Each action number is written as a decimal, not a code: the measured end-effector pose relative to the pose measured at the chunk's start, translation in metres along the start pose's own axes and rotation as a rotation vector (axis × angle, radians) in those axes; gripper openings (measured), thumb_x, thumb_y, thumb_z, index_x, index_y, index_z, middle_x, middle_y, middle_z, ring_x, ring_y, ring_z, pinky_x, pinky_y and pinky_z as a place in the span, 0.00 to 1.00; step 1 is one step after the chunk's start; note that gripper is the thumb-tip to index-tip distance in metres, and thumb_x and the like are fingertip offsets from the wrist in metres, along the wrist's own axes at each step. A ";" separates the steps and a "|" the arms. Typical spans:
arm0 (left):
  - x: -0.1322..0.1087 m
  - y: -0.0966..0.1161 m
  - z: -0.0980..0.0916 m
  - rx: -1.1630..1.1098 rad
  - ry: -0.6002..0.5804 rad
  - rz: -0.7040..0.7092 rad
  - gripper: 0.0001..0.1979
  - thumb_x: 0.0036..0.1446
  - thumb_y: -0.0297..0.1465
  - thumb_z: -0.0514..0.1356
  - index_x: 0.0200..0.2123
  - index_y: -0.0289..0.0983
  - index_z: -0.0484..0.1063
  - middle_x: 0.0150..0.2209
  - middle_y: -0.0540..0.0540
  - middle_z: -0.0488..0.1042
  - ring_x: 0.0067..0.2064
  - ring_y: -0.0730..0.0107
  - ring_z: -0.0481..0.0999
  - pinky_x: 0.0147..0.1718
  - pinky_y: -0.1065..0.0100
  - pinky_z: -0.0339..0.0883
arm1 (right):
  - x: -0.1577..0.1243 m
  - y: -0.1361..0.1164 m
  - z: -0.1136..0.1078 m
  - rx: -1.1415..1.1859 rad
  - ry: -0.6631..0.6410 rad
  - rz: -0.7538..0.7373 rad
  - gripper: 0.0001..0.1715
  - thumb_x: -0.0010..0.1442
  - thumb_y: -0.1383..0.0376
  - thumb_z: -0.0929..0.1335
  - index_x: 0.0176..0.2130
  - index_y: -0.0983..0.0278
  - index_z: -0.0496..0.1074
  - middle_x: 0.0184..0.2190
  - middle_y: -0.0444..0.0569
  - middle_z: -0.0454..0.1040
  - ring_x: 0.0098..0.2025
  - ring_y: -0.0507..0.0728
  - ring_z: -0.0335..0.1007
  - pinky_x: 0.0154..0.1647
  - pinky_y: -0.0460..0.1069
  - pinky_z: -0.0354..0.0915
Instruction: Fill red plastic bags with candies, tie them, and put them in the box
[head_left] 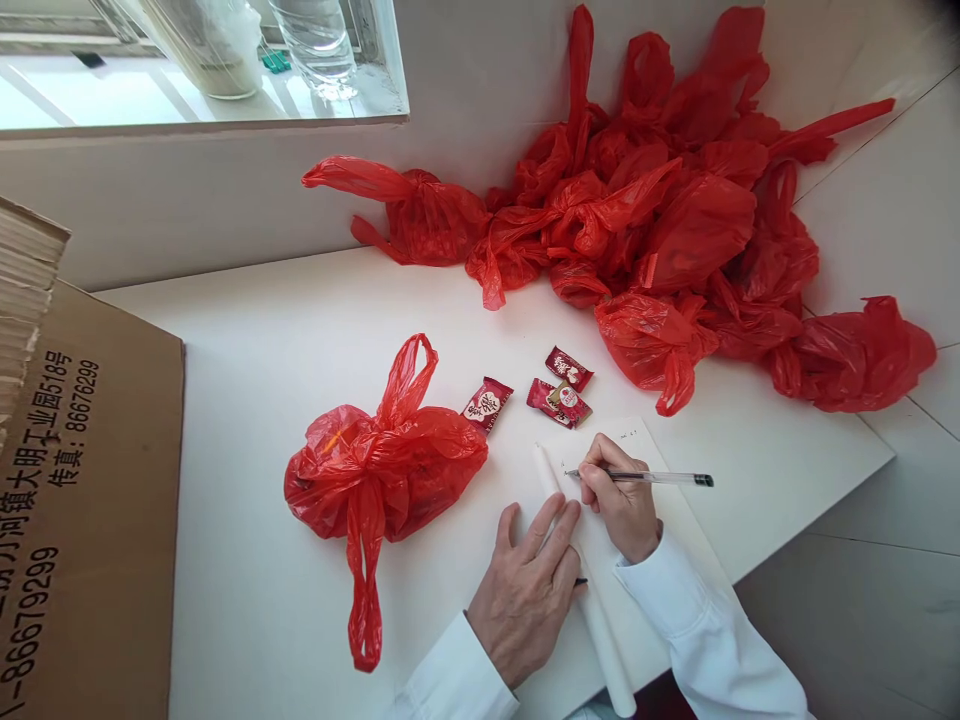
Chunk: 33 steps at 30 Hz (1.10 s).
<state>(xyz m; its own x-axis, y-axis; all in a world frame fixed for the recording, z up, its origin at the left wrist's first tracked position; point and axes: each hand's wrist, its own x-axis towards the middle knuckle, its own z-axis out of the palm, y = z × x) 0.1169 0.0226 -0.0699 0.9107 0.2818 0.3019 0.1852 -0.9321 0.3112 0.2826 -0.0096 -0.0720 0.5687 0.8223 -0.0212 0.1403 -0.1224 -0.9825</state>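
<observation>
My right hand (619, 500) is closed around a clear pen (652, 478), its tip touching a white paper pad (660, 520) on the white table (262, 360). My left hand (529, 590) lies flat and open on the pad's left edge, fingers stretched out. Left of my hands sits a tied red plastic bag (382, 470), filled and knotted. Three red wrapped candies lie just beyond the pad: one (487, 404) by the bag, two more (559, 402) (568, 368) to its right.
A heap of several tied red bags (660, 220) fills the table's far right corner against the wall. A brown cardboard box (82, 500) with printed characters stands at the left. A windowsill (202, 100) above holds clear containers. Tiled floor lies to the right.
</observation>
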 end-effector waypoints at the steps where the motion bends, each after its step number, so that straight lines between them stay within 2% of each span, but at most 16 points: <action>1: 0.000 0.000 -0.002 -0.035 0.036 0.007 0.09 0.64 0.29 0.50 0.32 0.35 0.67 0.58 0.37 0.66 0.61 0.50 0.60 0.49 0.45 0.59 | 0.001 0.000 -0.001 0.041 0.016 0.005 0.12 0.56 0.68 0.64 0.23 0.62 0.59 0.13 0.36 0.61 0.15 0.46 0.53 0.18 0.43 0.51; 3: 0.000 -0.002 -0.008 -0.173 0.149 -0.046 0.10 0.64 0.29 0.50 0.29 0.36 0.64 0.52 0.34 0.70 0.55 0.51 0.67 0.45 0.52 0.65 | 0.004 -0.002 -0.004 0.145 0.050 0.012 0.11 0.58 0.66 0.62 0.24 0.61 0.56 0.13 0.36 0.59 0.14 0.46 0.51 0.15 0.42 0.48; 5: -0.001 -0.004 -0.015 -0.321 0.255 -0.177 0.11 0.65 0.31 0.50 0.29 0.37 0.62 0.38 0.39 0.74 0.41 0.62 0.74 0.35 0.63 0.68 | 0.004 -0.009 -0.009 0.245 0.062 0.015 0.10 0.58 0.64 0.60 0.26 0.60 0.55 0.13 0.35 0.58 0.13 0.47 0.49 0.14 0.42 0.45; 7: -0.002 -0.007 -0.022 -0.397 0.293 -0.298 0.10 0.65 0.32 0.50 0.30 0.38 0.60 0.26 0.49 0.69 0.26 0.73 0.68 0.25 0.71 0.63 | -0.003 -0.022 -0.013 0.341 0.001 0.023 0.09 0.58 0.63 0.61 0.28 0.60 0.55 0.13 0.34 0.58 0.13 0.47 0.49 0.14 0.42 0.46; 8: -0.003 -0.008 -0.026 -0.405 0.290 -0.327 0.10 0.65 0.31 0.50 0.30 0.38 0.60 0.23 0.53 0.66 0.23 0.75 0.65 0.23 0.73 0.60 | -0.009 -0.029 -0.015 0.389 -0.062 0.031 0.09 0.57 0.63 0.62 0.28 0.60 0.55 0.13 0.35 0.60 0.13 0.47 0.50 0.14 0.42 0.47; 10: -0.005 -0.007 -0.034 -0.412 0.277 -0.330 0.09 0.65 0.31 0.52 0.30 0.39 0.59 0.22 0.54 0.65 0.23 0.77 0.63 0.23 0.74 0.58 | -0.024 -0.045 -0.015 0.466 -0.201 0.043 0.10 0.57 0.64 0.65 0.28 0.60 0.58 0.13 0.36 0.63 0.13 0.46 0.53 0.14 0.42 0.48; 12: -0.007 -0.002 -0.039 -0.428 0.273 -0.330 0.07 0.63 0.30 0.54 0.31 0.40 0.60 0.24 0.55 0.65 0.24 0.77 0.63 0.23 0.76 0.59 | -0.040 -0.059 -0.014 0.479 -0.287 0.029 0.10 0.56 0.66 0.68 0.27 0.61 0.61 0.14 0.37 0.66 0.13 0.46 0.55 0.14 0.41 0.49; 15: -0.011 0.010 -0.044 -0.463 0.294 -0.361 0.05 0.62 0.28 0.55 0.40 0.40 0.59 0.23 0.57 0.58 0.23 0.78 0.61 0.21 0.79 0.58 | -0.057 -0.074 -0.010 0.398 -0.290 -0.027 0.09 0.56 0.68 0.69 0.27 0.62 0.64 0.15 0.37 0.67 0.14 0.45 0.57 0.15 0.41 0.52; 18: -0.016 0.023 -0.048 -0.494 0.316 -0.377 0.14 0.61 0.24 0.51 0.49 0.39 0.54 0.23 0.58 0.53 0.22 0.79 0.59 0.20 0.80 0.59 | -0.067 -0.081 -0.006 0.320 -0.300 -0.072 0.08 0.56 0.69 0.68 0.27 0.63 0.65 0.16 0.37 0.66 0.16 0.45 0.59 0.18 0.41 0.55; 23: -0.028 0.036 -0.053 -0.494 0.329 -0.371 0.24 0.58 0.20 0.49 0.56 0.41 0.50 0.25 0.58 0.53 0.22 0.79 0.58 0.23 0.80 0.62 | -0.081 -0.088 0.000 0.250 -0.354 -0.099 0.10 0.57 0.68 0.67 0.25 0.63 0.64 0.16 0.37 0.66 0.15 0.45 0.58 0.17 0.41 0.54; 29: -0.046 0.047 -0.057 -0.467 0.330 -0.394 0.27 0.59 0.21 0.49 0.59 0.42 0.47 0.24 0.58 0.54 0.22 0.78 0.60 0.24 0.77 0.64 | -0.100 -0.089 0.008 0.175 -0.402 -0.103 0.14 0.60 0.61 0.66 0.26 0.62 0.62 0.15 0.37 0.64 0.16 0.46 0.55 0.18 0.43 0.52; 31: -0.051 0.053 -0.059 -0.448 0.312 -0.392 0.28 0.58 0.21 0.48 0.60 0.42 0.45 0.24 0.58 0.57 0.23 0.77 0.64 0.25 0.75 0.66 | -0.107 -0.089 0.013 0.124 -0.430 -0.112 0.18 0.63 0.57 0.63 0.25 0.62 0.61 0.16 0.38 0.62 0.17 0.47 0.54 0.19 0.44 0.52; 33: -0.057 0.058 -0.062 -0.411 0.308 -0.419 0.30 0.56 0.20 0.48 0.61 0.41 0.44 0.24 0.57 0.61 0.25 0.75 0.68 0.27 0.73 0.68 | -0.115 -0.087 0.020 0.055 -0.396 -0.157 0.21 0.66 0.53 0.58 0.28 0.62 0.64 0.20 0.41 0.63 0.22 0.50 0.57 0.24 0.46 0.56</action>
<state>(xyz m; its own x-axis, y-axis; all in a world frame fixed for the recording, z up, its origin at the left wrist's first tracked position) 0.0531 -0.0338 -0.0132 0.6337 0.7107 0.3055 0.2896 -0.5842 0.7582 0.1885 -0.0826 0.0127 0.1876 0.9797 0.0711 0.1506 0.0429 -0.9877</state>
